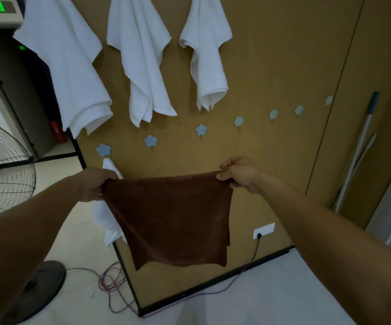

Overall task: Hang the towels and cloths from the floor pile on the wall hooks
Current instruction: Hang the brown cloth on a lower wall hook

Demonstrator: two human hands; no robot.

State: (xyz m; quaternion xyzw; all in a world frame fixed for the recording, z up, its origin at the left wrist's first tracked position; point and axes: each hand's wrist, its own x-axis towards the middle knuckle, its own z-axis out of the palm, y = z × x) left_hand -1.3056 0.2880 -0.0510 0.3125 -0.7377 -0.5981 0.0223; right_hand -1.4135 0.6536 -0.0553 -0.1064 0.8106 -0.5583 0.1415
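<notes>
Brown cloth [173, 219] hangs spread flat in front of the wall panel [272, 66], held up by its 2 top corners, lower edge clear of the floor [272, 289]. L hand [96, 184] grips the top-left corner, fingers [110, 175] curled round the bunched edge; R hand [239, 174] pinches the top-right corner btwn thumb and fingers [227, 164]. Top edge is pulled nearly taut btwn the 2 hands, just below a row of small hooks that rises left to right: 3 flower-shaped, then 4 hexagons. Leftmost flower hook [103, 150] carries a small white cloth [106, 221], partly hidden behind the L hand and the brown cloth. Next flower hook [150, 141] sits above the brown cloth's top edge. Higher up, 3 white towels [140, 62] hang side by side, tops cut off by the frame. Fan [2, 172] stands at left, mop handle [358, 148] leans at right, wall outlet [263, 230] w/ a black plug is low on the panel, tangled cables [112, 277] lie on the floor.
</notes>
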